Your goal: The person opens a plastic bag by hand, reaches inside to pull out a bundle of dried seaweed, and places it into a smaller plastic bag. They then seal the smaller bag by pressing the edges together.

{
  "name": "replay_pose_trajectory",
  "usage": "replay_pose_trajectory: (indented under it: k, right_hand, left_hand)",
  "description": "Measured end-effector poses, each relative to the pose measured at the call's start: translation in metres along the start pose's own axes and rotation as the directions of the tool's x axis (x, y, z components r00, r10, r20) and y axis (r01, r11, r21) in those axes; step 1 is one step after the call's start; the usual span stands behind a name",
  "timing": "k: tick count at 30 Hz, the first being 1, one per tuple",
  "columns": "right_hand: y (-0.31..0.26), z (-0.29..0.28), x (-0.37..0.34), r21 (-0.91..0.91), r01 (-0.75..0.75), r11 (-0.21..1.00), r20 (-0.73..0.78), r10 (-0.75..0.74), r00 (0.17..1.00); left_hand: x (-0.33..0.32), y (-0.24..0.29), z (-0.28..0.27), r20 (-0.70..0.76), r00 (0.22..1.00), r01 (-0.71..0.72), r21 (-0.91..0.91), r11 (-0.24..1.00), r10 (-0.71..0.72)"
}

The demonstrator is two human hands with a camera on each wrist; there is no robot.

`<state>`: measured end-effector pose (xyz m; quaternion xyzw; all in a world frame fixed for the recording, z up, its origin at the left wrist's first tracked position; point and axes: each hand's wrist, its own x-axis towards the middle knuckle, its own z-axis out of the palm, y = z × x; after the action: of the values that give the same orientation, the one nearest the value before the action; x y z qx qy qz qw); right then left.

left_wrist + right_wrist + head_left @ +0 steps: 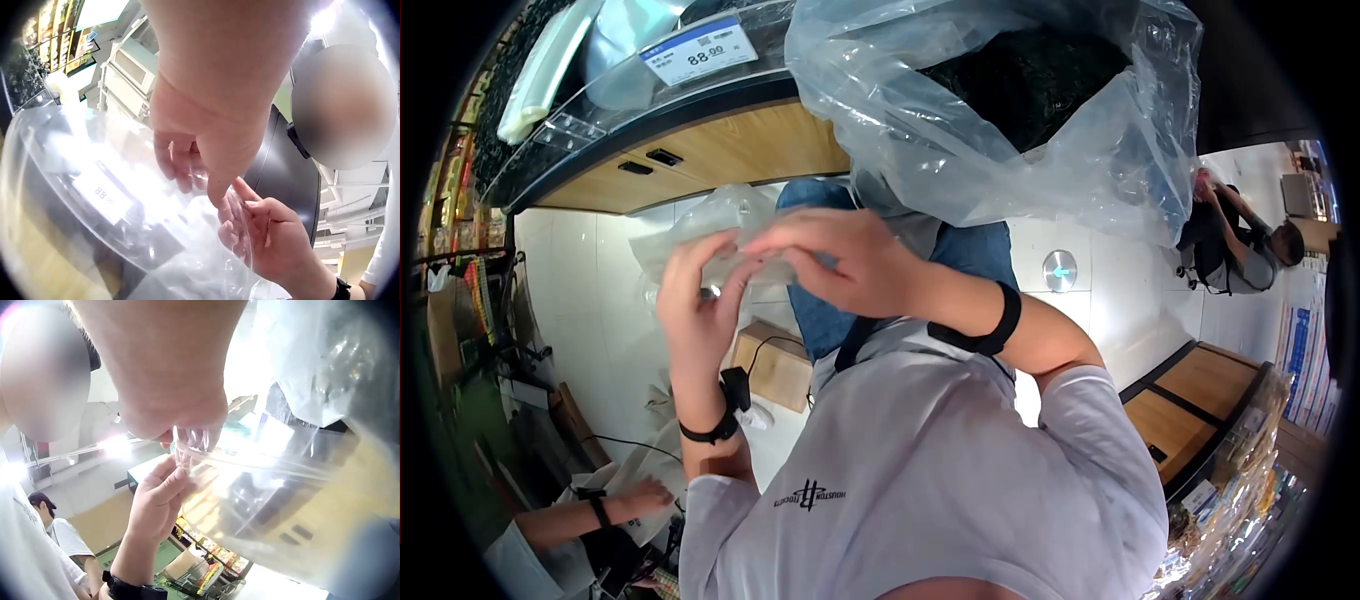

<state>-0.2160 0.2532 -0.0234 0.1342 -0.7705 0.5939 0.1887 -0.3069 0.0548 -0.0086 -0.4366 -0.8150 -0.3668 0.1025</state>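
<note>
A clear plastic bag hangs in front of the person's knees, its mouth edge between the two hands. The left hand pinches the edge between thumb and fingers. Close beside it, fingertips nearly meeting, the right hand holds the same edge with bent fingers. In the left wrist view the bag spreads below the left hand, with the right hand at its rim. The right wrist view shows the rim running from the right hand and the left hand across the bag.
A large translucent bag with dark contents stands ahead on the right. Beside it is a wooden-fronted display counter with a price tag. A cardboard box lies on the floor. Other people are at lower left and far right.
</note>
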Motion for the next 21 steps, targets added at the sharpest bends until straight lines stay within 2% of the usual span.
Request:
replay_pose_trajectory:
  k: [1,4,5,6,7,8,9,10,12,13,15,16,18,19,21]
  right_hand:
    - [0.001,-0.004,-0.002,0.012,-0.005,1.0,0.008,0.005,1.0]
    - [0.014,-0.015,-0.007,0.136,-0.009,0.991,-0.011,0.011,1.0]
    - [0.022,-0.016,-0.009,0.364,-0.07,0.929,-0.036,0.09,0.995]
    - [0.026,-0.017,-0.01,0.573,-0.117,0.811,-0.04,0.171,0.984]
    - [0.026,-0.021,-0.013,0.584,-0.121,0.803,-0.031,0.171,0.985]
    - [0.021,-0.027,-0.011,0.489,-0.255,0.834,0.034,0.274,0.961]
    - [0.018,-0.03,-0.01,0.38,-0.381,0.843,0.086,0.378,0.922]
    - [0.014,-0.032,-0.009,0.388,-0.382,0.839,0.094,0.377,0.922]
    - [0.008,-0.032,-0.006,0.195,-0.394,0.898,0.141,0.372,0.917]
    - [0.01,-0.031,-0.006,0.2,-0.395,0.897,0.147,0.371,0.917]
    - [0.012,-0.029,-0.004,0.09,-0.434,0.896,0.167,0.416,0.894]
    - [0.014,-0.027,-0.005,0.091,-0.433,0.897,0.176,0.413,0.894]
    - [0.018,-0.022,-0.006,0.342,-0.5,0.796,0.095,0.5,0.861]
    - [0.018,-0.022,-0.006,0.342,-0.502,0.794,0.106,0.498,0.861]
    - [0.019,-0.026,-0.003,0.443,-0.439,0.782,0.043,0.47,0.881]
  left_hand:
    - [0.003,0.001,0.002,-0.054,0.998,0.009,-0.043,0.999,-0.012]
    - [0.011,0.002,-0.001,-0.034,0.997,0.064,-0.034,0.997,-0.066]
    - [0.012,0.001,0.0,-0.057,0.992,0.108,-0.096,0.989,-0.114]
    - [0.011,-0.003,0.002,-0.056,0.991,0.121,-0.083,0.989,-0.125]
    - [0.01,-0.007,0.004,-0.082,0.986,0.131,-0.146,0.98,-0.144]
    - [0.009,-0.008,0.003,-0.108,0.981,0.137,-0.211,0.968,-0.162]
    - [0.009,-0.005,0.0,-0.066,0.979,0.177,-0.198,0.964,-0.194]
    - [0.008,-0.004,0.0,-0.065,0.977,0.186,-0.189,0.964,-0.201]
    - [0.009,-0.004,0.001,-0.04,0.975,0.203,-0.22,0.954,-0.217]
    - [0.009,-0.006,0.001,-0.033,0.979,0.192,-0.19,0.963,-0.202]
    - [0.008,-0.014,-0.003,-0.063,0.974,0.199,-0.202,0.959,-0.215]
    - [0.006,-0.019,-0.003,-0.093,0.969,0.206,-0.226,0.952,-0.231]
    - [0.001,-0.028,-0.008,-0.101,0.967,0.206,-0.239,0.949,-0.235]
    - [-0.003,-0.032,-0.013,-0.1,0.967,0.202,-0.256,0.945,-0.234]
    - [-0.008,-0.039,-0.024,-0.112,0.961,0.216,-0.267,0.939,-0.253]
